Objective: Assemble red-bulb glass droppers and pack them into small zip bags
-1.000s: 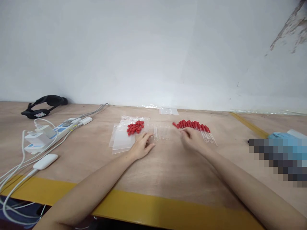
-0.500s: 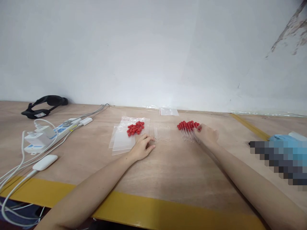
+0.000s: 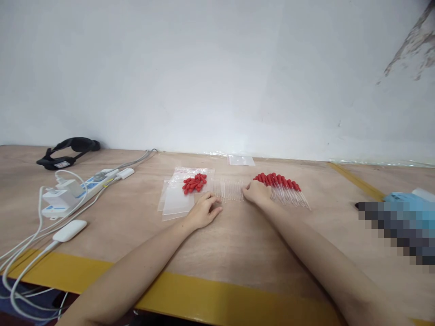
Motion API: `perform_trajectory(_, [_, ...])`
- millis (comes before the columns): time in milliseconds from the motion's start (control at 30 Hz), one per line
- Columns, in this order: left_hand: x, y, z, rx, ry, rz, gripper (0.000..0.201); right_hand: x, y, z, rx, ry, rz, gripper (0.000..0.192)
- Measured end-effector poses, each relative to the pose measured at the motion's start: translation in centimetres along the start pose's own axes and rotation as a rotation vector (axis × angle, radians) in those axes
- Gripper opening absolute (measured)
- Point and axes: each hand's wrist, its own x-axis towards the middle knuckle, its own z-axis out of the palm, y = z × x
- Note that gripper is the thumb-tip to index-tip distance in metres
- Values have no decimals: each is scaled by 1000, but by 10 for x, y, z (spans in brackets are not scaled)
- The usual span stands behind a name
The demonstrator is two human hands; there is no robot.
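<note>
left hand (image 3: 203, 212) flat on desk (image 3: 238, 244), fingers spread, holding nothing, by the bare glass tubes (image 3: 228, 190) | right hand (image 3: 257, 193) loosely curled, grip unclear, touching tubes, beside assembled droppers (image 3: 283, 188) | red rubber bulbs (image 3: 194, 182) on plastic bags (image 3: 175, 199) | advice: pinch one tube lightly, they roll.

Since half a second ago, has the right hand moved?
Yes. The right hand moved left, from the droppers' right end to beside the clear tubes.

Bright, even light; soft shadows; edges bowed by wide lens.
</note>
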Motion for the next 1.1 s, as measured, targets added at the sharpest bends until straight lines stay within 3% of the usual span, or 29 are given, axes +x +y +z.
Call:
perform_trajectory(167, [3,-5,-2,144,135,-33,14,14,-12,2,-21,-81,93,29])
perform_trajectory(367, [19,-34,-20,504,367,-196,18,15,-11,1,4,-93,81,28])
perform_trajectory(533, [25,-48,-27,590,323,-259,21,-5,-5,-7,86,-6,-41,28])
perform_trajectory(700, [27,-51,-23,551,270,-261,18,-35,17,-7,152,281,-335,20])
perform_trajectory(833, [26,-49,-24,544,296,-226,17,-57,38,-1,152,364,-548,18])
perform_trajectory(967, [20,-32,-27,433,344,-73,16,-68,53,4,166,323,-611,18])
perform_trajectory(1100, [9,-12,-22,213,165,81,15,-69,60,10,298,366,-672,19])
